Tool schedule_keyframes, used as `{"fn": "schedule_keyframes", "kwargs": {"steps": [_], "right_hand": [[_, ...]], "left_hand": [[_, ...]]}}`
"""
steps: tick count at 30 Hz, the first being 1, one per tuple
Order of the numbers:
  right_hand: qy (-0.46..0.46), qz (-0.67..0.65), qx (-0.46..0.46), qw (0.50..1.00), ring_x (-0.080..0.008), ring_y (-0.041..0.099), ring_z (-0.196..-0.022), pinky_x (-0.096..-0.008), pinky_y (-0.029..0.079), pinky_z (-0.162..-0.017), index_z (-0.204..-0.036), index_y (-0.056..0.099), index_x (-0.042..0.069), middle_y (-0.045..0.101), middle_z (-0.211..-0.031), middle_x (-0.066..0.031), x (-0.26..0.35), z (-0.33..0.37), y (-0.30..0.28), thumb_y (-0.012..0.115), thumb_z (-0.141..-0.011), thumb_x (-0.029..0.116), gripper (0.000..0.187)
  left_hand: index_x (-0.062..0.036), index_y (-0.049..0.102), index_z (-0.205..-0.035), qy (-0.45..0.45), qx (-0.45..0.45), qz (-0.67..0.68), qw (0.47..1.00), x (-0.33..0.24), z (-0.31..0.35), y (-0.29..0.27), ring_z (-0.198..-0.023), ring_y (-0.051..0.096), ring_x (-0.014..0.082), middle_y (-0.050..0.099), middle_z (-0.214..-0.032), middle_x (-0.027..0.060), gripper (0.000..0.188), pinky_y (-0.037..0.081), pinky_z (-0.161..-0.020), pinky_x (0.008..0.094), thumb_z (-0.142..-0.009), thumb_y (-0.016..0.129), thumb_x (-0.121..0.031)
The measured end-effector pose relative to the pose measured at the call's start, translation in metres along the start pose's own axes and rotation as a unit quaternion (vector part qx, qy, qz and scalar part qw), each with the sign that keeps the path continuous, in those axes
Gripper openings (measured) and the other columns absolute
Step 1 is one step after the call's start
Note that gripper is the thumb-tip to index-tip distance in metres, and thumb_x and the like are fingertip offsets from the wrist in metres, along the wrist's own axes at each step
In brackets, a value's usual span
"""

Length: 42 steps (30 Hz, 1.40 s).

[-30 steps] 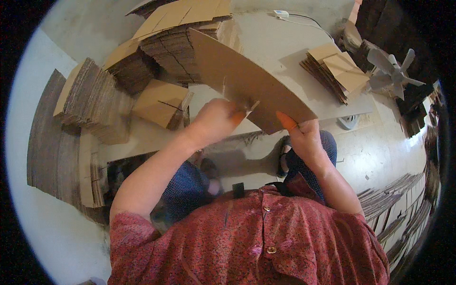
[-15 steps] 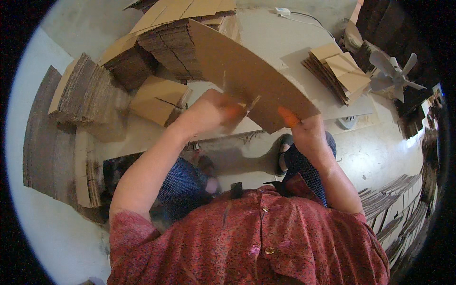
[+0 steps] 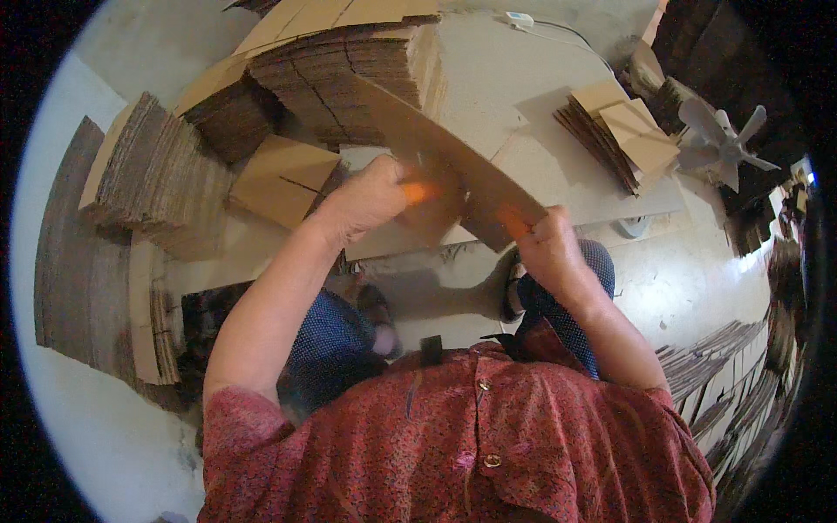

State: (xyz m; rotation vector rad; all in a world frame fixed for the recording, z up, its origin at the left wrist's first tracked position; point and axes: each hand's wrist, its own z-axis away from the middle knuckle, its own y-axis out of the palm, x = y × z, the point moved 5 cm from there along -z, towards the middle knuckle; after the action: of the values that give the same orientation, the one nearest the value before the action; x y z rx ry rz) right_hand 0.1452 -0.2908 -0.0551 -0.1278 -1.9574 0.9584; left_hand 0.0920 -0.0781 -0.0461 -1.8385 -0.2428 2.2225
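Two-handed work on the card (image 3: 466, 166), tilted at frame centre: right hand (image 3: 551, 246) clamping fingers on its lower-right end, left hand (image 3: 370, 193) beside its face, grip too blurred to tell, next move seemingly calling for steady bracing.

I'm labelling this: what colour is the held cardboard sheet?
The cardboard sheet is brown, shown in the head view.

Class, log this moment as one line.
left hand: near cardboard sheet, grip blurred | right hand: gripping sheet | fan: at right

Dim light — glare on the floor (image 3: 684, 283) — black, distorted edges
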Motion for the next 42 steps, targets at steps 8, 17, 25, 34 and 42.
{"fn": "schedule_keyframes", "kwargs": {"steps": [8,17,25,34,42], "right_hand": [[-0.072,0.057,-0.008,0.996,-0.0422,0.057,-0.091,-0.042,0.049,-0.07,-0.117,0.05,-0.002,0.058,-0.098,-0.0265,0.018,-0.009,-0.004,0.068,-0.077,0.027,0.052],[-0.234,0.275,0.001,0.933,-0.0359,0.049,-0.11,-0.0415,0.048,-0.082,-0.121,0.043,-0.001,0.052,-0.118,-0.0205,0.092,-0.049,0.003,0.05,-0.086,0.018,0.04],[-0.178,0.202,0.033,0.962,-0.0398,0.055,-0.095,-0.0433,0.046,-0.083,-0.122,0.043,-0.003,0.056,-0.109,-0.0223,0.078,-0.056,-0.018,0.047,-0.08,0.004,0.043],[-0.214,0.087,0.008,0.973,-0.0418,0.058,-0.078,-0.0439,0.047,-0.07,-0.122,0.049,0.005,0.059,-0.09,-0.0233,0.067,-0.034,-0.03,0.046,-0.076,-0.005,0.047],[-0.311,0.05,-0.027,0.949,-0.0378,0.057,-0.071,-0.0402,0.047,-0.062,-0.122,0.048,0.002,0.056,-0.083,-0.0189,0.115,0.008,-0.066,0.05,-0.069,-0.01,0.054]], "left_hand": [[0.004,0.034,-0.133,0.03,-0.243,-0.326,0.913,0.068,0.06,-0.063,-0.126,0.034,0.0284,0.036,-0.135,0.0224,0.085,0.029,-0.103,0.036,-0.075,0.065,-0.05],[0.007,0.028,-0.13,-0.167,-0.232,-0.526,0.801,0.137,0.071,-0.122,-0.127,0.03,0.0392,0.034,-0.134,0.0268,0.082,0.029,-0.103,0.0433,-0.076,0.067,-0.039],[0.0063,0.047,-0.112,-0.15,-0.252,-0.566,0.771,0.125,0.073,-0.116,-0.107,0.05,0.0358,0.051,-0.117,0.0249,0.054,0.042,-0.088,0.0414,-0.081,0.062,-0.035],[0.0013,0.059,-0.085,-0.211,-0.292,-0.442,0.822,0.089,0.08,-0.166,-0.084,0.06,0.035,0.062,-0.089,0.0232,0.041,0.045,-0.07,0.0412,-0.084,0.057,-0.039],[-0.0014,0.065,-0.09,-0.077,-0.284,-0.08,0.952,0.07,0.05,-0.155,-0.074,0.063,0.0274,0.065,-0.079,0.0146,0.04,0.047,-0.064,0.04,-0.083,0.056,-0.04]]}}
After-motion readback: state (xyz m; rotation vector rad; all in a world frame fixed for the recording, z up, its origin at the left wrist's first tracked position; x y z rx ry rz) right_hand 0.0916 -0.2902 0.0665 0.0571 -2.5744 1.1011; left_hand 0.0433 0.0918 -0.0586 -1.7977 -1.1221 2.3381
